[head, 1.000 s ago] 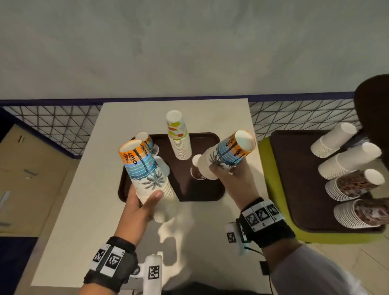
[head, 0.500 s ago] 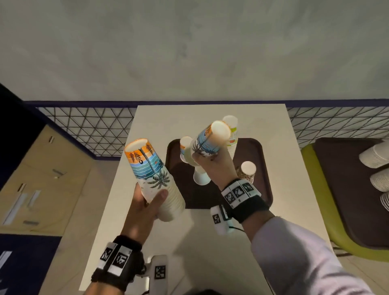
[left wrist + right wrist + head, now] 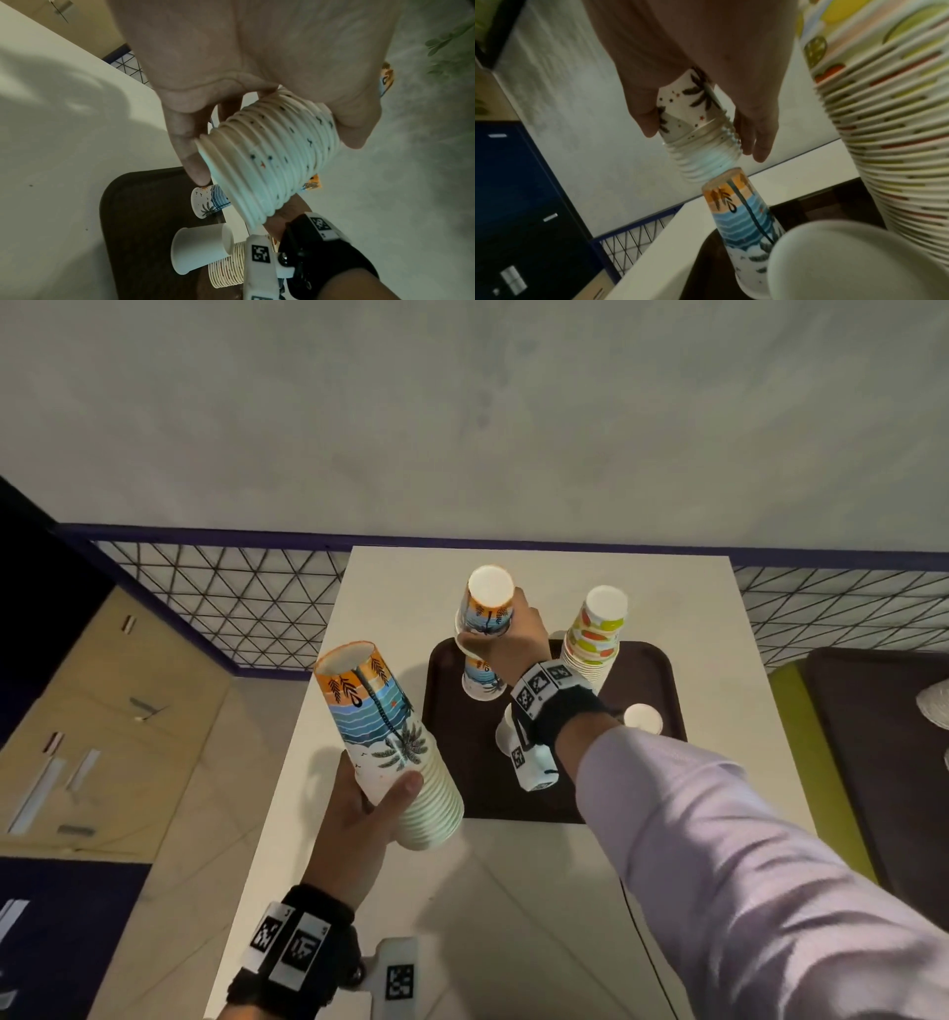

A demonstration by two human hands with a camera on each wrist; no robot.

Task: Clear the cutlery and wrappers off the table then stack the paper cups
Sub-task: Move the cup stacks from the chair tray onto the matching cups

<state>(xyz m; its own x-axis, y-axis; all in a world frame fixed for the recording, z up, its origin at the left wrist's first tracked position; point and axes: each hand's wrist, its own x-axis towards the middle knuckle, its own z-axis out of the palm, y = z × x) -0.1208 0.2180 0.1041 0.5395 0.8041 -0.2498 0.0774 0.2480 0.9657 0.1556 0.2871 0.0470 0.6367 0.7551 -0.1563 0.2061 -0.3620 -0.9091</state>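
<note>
My left hand [image 3: 367,806] grips a tall stack of palm-print paper cups [image 3: 382,737], held tilted above the table's near left part; its ribbed rims [image 3: 270,160] show in the left wrist view. My right hand [image 3: 506,636] holds a shorter palm-print stack [image 3: 488,608] upside down, just above a lone inverted palm-print cup [image 3: 746,221] standing on the brown tray [image 3: 452,762]. The held stack's open rims [image 3: 706,160] hover over that cup's base, slightly off to one side.
On the tray also stand a tall fruit-print cup stack [image 3: 595,634], a plain white inverted cup [image 3: 200,249] and another inverted cup [image 3: 642,717]. The white table [image 3: 513,891] ends at a wire mesh fence [image 3: 231,598]. A second dark tray [image 3: 883,762] lies to the right.
My right hand has swung its short stack from a tilted hold near the body to upright over the cup on the tray's far left. The left hand's stack has barely moved.
</note>
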